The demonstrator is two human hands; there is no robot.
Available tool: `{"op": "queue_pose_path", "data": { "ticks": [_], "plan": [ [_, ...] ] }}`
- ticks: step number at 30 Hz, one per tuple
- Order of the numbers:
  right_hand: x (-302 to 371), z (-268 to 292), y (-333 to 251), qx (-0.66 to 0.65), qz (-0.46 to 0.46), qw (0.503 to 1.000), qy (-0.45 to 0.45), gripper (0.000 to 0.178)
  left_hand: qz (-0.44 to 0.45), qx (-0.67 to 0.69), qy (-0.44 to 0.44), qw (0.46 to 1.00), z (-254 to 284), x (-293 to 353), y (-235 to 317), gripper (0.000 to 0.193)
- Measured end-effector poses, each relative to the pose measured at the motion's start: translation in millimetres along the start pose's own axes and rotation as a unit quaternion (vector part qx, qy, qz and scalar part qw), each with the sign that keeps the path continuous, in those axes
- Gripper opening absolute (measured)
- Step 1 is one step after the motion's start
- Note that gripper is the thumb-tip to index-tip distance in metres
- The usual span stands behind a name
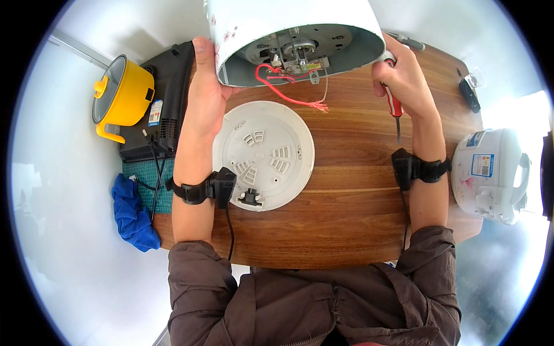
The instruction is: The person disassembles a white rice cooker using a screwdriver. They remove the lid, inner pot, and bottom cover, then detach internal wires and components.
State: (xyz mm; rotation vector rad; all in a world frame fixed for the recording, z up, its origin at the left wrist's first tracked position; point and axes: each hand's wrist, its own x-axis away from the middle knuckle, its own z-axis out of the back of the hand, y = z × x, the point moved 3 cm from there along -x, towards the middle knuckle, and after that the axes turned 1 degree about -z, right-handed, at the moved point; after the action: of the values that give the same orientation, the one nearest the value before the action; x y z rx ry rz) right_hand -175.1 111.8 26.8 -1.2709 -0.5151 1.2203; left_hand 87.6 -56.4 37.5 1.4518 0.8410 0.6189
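Note:
A white rice cooker body (pixel 288 14) with a flower print is tilted up at the far side of the table, its open underside toward me. Inside show a metal plate, brackets and loose red wires (pixel 283 89) with frayed ends. My left hand (pixel 203 86) grips the body's left side, thumb up along the wall. At its right side, my right hand (pixel 404 78) has its fingers wrapped round a red-handled screwdriver (pixel 395 106), shaft pointing down, while also bracing the body. Below lies the round white base cover (pixel 265 155), vented, with a black socket (pixel 250 197) at its near edge.
On the left, a yellow electric pot (pixel 130 92) rests on a black appliance (pixel 167 106), near a green cutting mat (pixel 161 202) and blue cloth (pixel 134 213). A white rice cooker (pixel 490 173) stands at right. A small black object (pixel 470 95) lies at the far right edge.

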Motion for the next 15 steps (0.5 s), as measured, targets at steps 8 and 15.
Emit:
{"op": "queue_pose_path", "data": {
  "ticks": [8,15],
  "plan": [
    [3,19,5,-0.001,-0.003,1.000,-0.013,0.105,-0.113,-0.111,-0.055,0.986,-1,1,-4,0.105],
    [4,26,15,0.027,-0.001,0.999,-0.036,0.123,-0.169,-0.070,-0.166,0.969,-4,-6,-13,0.144]
  ]
}}
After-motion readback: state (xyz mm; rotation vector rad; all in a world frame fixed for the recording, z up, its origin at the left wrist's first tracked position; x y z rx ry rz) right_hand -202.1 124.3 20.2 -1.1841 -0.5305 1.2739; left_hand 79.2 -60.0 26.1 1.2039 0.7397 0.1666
